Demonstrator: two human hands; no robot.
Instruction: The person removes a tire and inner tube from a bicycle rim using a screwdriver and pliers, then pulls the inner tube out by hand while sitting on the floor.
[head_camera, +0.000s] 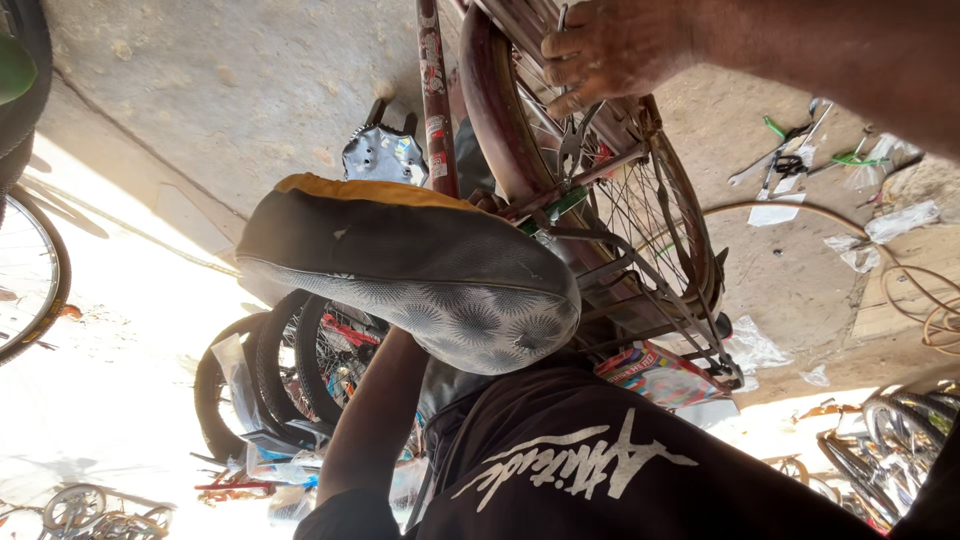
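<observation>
The right hand (600, 50) is at the top of the view, its fingers curled and closed around a pair of pliers (572, 135), whose grey metal tips point down toward the rear frame of a bicycle (600, 200). The pliers sit just beside the maroon mudguard (490, 110) and the spokes of the rear wheel (650, 210). The left arm goes down behind the saddle (420, 270), and the left hand is hidden there, so I cannot tell if it is open or closed. The saddle is wide, black with a yellow edge and a grey pattern, and it fills the middle of the view. Behind the wheel there is a metal carrier rack (660, 300). On the concrete floor (240, 90), well apart from the bicycle, lie some small tools (790, 150) and pieces of clear plastic (900, 220). Spare tyres (270, 380) stand near the lower left.
</observation>
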